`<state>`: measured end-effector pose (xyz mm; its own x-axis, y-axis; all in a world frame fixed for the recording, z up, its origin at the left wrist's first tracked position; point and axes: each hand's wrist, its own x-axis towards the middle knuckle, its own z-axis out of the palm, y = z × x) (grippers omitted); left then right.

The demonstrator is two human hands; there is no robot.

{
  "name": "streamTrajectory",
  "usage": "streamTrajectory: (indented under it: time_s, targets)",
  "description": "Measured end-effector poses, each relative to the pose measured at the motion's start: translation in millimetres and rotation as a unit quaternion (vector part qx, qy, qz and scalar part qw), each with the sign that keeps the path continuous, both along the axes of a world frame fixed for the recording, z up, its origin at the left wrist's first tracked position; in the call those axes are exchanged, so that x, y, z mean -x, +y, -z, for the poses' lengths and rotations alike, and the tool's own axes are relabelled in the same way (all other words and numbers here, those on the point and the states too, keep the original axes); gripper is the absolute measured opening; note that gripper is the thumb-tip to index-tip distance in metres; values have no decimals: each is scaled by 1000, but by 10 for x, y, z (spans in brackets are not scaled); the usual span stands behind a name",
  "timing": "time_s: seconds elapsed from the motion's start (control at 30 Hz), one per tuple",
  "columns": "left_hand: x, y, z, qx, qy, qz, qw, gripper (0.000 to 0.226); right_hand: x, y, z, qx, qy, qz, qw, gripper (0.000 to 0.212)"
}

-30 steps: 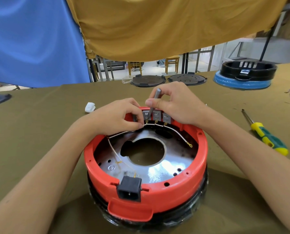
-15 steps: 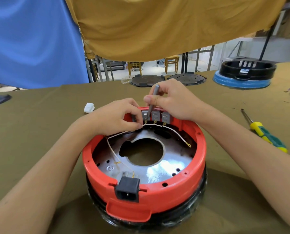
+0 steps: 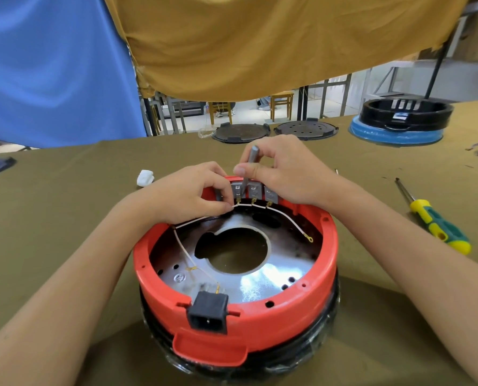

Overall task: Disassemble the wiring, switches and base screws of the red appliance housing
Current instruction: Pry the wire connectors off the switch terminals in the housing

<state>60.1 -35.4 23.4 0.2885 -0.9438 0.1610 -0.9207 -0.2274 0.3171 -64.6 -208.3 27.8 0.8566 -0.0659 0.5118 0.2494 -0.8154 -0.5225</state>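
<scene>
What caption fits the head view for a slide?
Right hand works a grey tool at the red housing switches while left hand pinches the white wire.

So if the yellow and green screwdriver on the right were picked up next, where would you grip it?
Grip the yellow and green screwdriver by its thick handle, coming from above. It lies flat on the table cloth, right of the red housing, its thin shaft pointing away from the person, so only the handle offers bulk for a wrap grip.

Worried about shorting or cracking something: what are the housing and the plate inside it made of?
Housing: looks like moulded plastic, red, smooth semi-gloss, with moulded tabs and holes. Plate: apparently bare metal, polished; it mirrors the light.
</scene>
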Motion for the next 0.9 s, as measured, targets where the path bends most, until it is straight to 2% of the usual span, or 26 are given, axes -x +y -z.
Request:
streamTrajectory:
  time_s: [0.2,0.47,0.6,0.9]
  targets:
    - [-5,-1,5,-1,-2,4,1000,7,12,17,-12,25,-3,-15,1000,22]
    - [11,-16,-5,-7,2,3,1000,9,-61,-46,-23,-53,6,3,999,23]
    - [5,-15,-1,-5,2,-1,1000,7,-82,-32,10,-37,36,1,999,23]
    - [-4,0,1,-3,-4,2,1000,7,-4,-36,23,-47,-19,0,999,18]
